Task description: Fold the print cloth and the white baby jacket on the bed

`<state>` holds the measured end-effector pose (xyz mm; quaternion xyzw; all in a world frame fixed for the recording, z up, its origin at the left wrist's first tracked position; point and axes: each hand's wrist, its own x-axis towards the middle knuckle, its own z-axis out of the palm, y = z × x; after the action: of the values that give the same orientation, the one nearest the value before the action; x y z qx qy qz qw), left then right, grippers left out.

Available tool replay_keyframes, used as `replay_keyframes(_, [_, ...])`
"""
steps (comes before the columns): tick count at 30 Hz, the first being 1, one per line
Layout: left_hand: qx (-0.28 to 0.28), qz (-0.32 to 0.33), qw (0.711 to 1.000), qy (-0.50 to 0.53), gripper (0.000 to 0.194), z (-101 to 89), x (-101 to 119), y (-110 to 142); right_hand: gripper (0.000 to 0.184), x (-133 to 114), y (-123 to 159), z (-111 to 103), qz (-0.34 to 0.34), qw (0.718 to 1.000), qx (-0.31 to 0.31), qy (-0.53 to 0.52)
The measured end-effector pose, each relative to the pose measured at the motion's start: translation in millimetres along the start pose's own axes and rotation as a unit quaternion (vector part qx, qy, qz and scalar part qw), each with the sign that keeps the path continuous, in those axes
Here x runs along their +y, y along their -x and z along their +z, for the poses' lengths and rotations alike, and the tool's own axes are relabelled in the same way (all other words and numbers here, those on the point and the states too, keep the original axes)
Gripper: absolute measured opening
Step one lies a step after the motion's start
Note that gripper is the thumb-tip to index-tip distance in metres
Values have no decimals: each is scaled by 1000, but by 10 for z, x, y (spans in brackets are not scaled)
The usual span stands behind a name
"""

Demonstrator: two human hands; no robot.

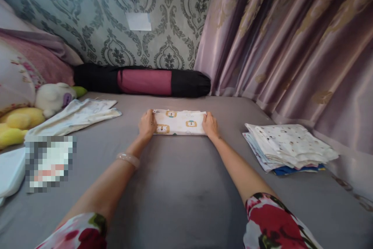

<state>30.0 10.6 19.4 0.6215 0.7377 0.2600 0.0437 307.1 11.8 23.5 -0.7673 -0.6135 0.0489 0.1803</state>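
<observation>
While both forearms reach forward over the gray bed (180,194), the left hand (147,124) and the right hand (211,124) grip a folded white printed cloth (179,123) by its two short ends, each with the fingers closed around its end. The cloth is a narrow band patterned with orange-brown animal faces, set crosswise around the middle of the bed's width, nearer the far edge; whether its underside rests on the sheet cannot be told. A pale bracelet (128,159) circles the left wrist, and floral sleeves (274,222) cover both upper arms. Toward the bed's right edge, where a mauve curtain (285,43) hangs, lies a stack of folded fabrics (291,144), a white dotted piece on top and a blue one low down. A long black-and-maroon bag (145,82) lies along the far edge, beneath the damask wallpaper (96,12). Near the far left corner sit a white plush toy (51,99) and a yellow plush toy (23,121), with a pale printed garment (77,113) spread just beside them. Nearer the viewer on that side, a pixelated item (51,163) is too obscured to identify.
</observation>
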Motion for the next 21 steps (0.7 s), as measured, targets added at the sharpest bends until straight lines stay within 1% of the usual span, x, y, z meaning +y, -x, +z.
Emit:
replay_keyframes(6, [-15,4,999,-31,34,76,-9,-145,35,-19,-154,63,-4,1000,-3,17])
replay_keyframes(10, [-15,4,999,-51,35,150,-35,-222,34,-16,-231,114,-3,1000,-11,23])
replay_keyframes(16, [-20,3,998,-64,36,227,-58,-302,34,-27,-306,160,4,999,-27,23])
replay_keyframes(21, [-28,-2,997,-71,34,308,-111,-353,34,-25,-341,190,3,999,-25,20])
